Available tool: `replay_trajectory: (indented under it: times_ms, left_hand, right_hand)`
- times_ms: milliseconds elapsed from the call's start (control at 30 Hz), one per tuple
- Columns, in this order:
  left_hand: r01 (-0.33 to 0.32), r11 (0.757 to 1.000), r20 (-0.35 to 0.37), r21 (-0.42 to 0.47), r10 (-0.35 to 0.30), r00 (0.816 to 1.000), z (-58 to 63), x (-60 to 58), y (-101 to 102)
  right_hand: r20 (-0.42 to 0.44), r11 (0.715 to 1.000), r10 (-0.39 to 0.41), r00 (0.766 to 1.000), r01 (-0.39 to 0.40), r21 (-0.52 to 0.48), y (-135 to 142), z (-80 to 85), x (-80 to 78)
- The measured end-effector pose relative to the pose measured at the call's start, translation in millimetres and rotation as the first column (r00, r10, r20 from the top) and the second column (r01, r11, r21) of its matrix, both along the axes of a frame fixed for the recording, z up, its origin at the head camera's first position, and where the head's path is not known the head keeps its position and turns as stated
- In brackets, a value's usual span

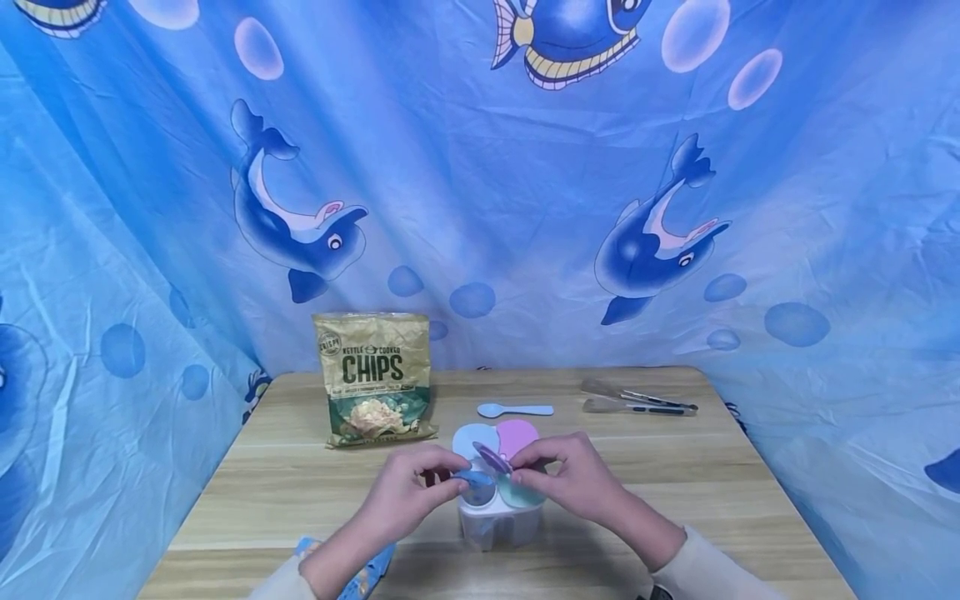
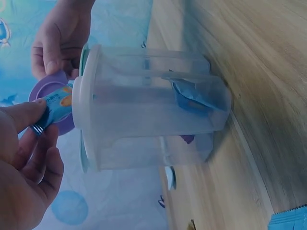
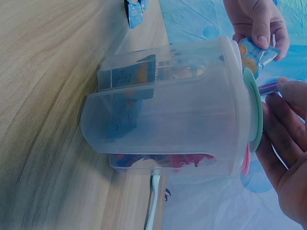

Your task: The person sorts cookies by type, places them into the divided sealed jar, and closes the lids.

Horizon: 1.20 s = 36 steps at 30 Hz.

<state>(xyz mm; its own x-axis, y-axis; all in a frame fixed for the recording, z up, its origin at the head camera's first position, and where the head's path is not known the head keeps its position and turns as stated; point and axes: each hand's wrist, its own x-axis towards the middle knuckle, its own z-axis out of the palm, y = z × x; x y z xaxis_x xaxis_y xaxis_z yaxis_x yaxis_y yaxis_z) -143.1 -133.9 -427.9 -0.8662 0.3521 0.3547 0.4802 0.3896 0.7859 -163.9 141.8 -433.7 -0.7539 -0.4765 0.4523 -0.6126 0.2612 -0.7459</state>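
Observation:
A translucent container (image 2: 153,108) with several compartments stands upright on the table, capped by a light blue lid (image 1: 472,435), a pink lid (image 1: 517,433) and a green lid (image 1: 517,493). The front-left compartment is uncovered. My left hand (image 1: 408,492) pinches a small blue snack packet (image 2: 58,106) right at that opening. Between thumb and fingers, my right hand (image 1: 573,482) holds a purple lid (image 2: 48,86) tilted up beside the opening. Through the walls show blue packets (image 3: 132,98) low in the container and red-and-dark contents (image 3: 184,160) in another compartment.
Behind the container lies a light blue spoon (image 1: 517,410); tongs (image 1: 645,407) are at the back right. A chips bag (image 1: 378,379) stands at the back left. More blue packets (image 1: 367,579) lie by my left forearm. A sea-print curtain (image 1: 480,208) hangs around the table.

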Motion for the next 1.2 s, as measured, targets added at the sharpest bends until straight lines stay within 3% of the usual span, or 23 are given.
replay_trajectory:
  times_ms: [267,667,867,1000,1200]
  left_hand:
    - [0.059,0.996,-0.087,-0.074,-0.065,0.994,0.3,-0.3,4.6]
    - [0.14,0.96,0.016,-0.242,-0.14,0.99,14.2,-7.8,8.2]
    - [0.14,0.939,0.024,-0.316,-0.139,0.99,17.8,-10.4,13.2]
    - [0.156,0.922,0.012,-0.355,-0.163,0.987,13.8,-12.7,17.8]
    - [0.101,0.935,-0.045,-0.34,-0.124,0.991,7.6,-10.5,18.1]
  right_hand:
    - [-0.011,1.0,0.019,1.0,-0.019,-0.01,0.2,1.6,1.0]
    - [-0.027,1.0,0.017,0.999,-0.017,0.003,0.8,2.1,-0.5]
    - [-0.025,1.0,0.015,1.0,-0.015,0.001,1.0,2.3,-0.4]
    - [-0.02,1.0,0.019,1.0,-0.019,-0.004,0.4,1.2,-0.1]
    - [-0.019,1.0,0.025,1.0,-0.025,-0.006,0.1,-0.1,0.4]
